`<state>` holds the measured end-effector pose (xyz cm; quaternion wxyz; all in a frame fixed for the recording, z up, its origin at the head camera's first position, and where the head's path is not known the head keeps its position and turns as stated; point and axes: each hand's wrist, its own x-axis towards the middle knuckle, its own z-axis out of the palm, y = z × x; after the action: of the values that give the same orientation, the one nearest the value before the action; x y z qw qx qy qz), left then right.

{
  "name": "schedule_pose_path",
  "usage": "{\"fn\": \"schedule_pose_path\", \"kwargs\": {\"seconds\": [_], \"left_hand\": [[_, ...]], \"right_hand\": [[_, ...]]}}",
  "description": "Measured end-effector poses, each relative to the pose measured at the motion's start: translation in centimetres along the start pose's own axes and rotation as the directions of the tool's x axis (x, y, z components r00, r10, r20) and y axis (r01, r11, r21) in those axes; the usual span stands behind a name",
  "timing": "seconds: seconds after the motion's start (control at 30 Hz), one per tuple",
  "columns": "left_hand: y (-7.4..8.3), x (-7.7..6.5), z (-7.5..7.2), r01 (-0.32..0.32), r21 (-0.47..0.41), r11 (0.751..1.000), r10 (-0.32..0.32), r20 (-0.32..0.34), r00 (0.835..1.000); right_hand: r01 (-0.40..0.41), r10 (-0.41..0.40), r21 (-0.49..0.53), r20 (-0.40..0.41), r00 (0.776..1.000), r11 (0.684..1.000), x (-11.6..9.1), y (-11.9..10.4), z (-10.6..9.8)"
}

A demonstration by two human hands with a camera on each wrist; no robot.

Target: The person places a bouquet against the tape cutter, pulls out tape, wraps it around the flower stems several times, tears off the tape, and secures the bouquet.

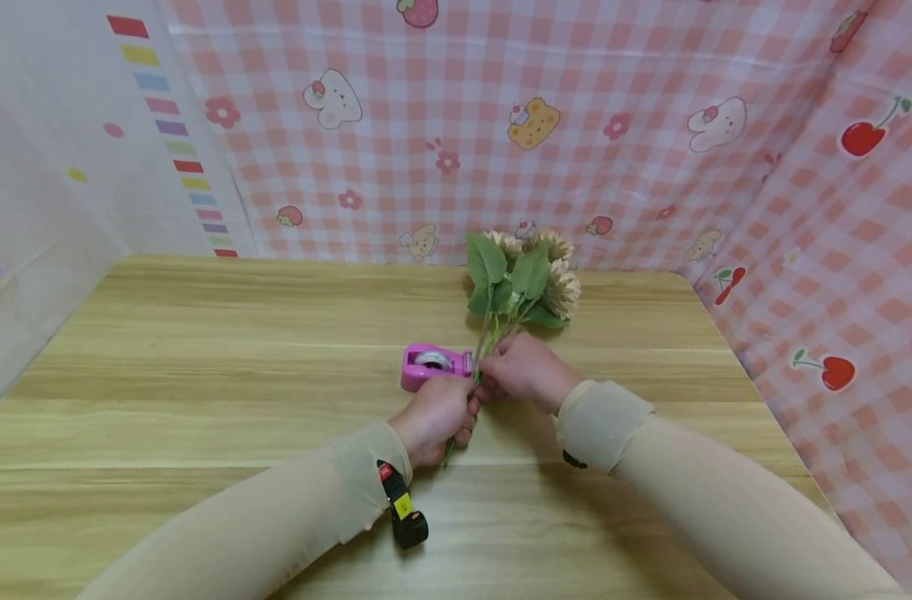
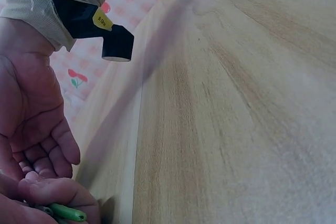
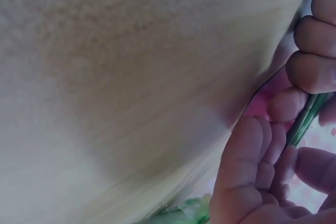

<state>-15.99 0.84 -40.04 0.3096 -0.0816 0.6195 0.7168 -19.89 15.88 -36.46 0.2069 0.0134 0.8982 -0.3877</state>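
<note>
Two bare hands work close together just beside a pink plastic tape dispenser (image 1: 420, 377): the left hand (image 1: 437, 417) grips thin green artificial stems (image 1: 493, 332) near their lower ends, on the near side of the dispenser, and the right hand (image 1: 527, 369) pinches them just above, to its right. Whether any tape lies between the fingers is hidden. If the left grip slackened, the stems could slip out of line and fan apart; the broad green leaves (image 1: 531, 271) and beige, many-petalled flower heads (image 1: 563, 290), beyond the dispenser to the right, look top-heavy enough to twist the bunch. The left knuckles, so near the dispenser, might nudge it across the pale wood-grain table (image 1: 238, 375).
</note>
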Motion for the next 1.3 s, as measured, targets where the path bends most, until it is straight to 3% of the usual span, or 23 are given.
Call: {"fn": "schedule_pose_path", "kwargs": {"seconds": [0.17,0.67,1.3], "left_hand": [[0.0,0.0,0.0,0.004,-0.003,1.0,-0.004,-0.012,1.0],[-0.1,-0.2,0.3,-0.034,0.055,0.998,0.034,-0.008,0.999],[-0.3,0.0,0.2,-0.066,0.075,0.995,0.068,-0.025,0.997]], "right_hand": [[0.032,-0.033,-0.053,-0.021,0.999,0.998,-0.1,-0.1,0.1],[0.038,-0.039,-0.043,-0.029,0.999,0.998,-0.1,0.1,0.3],[0.039,-0.035,-0.07,0.046,0.998,0.997,0.0,1.0,-0.5]]}}
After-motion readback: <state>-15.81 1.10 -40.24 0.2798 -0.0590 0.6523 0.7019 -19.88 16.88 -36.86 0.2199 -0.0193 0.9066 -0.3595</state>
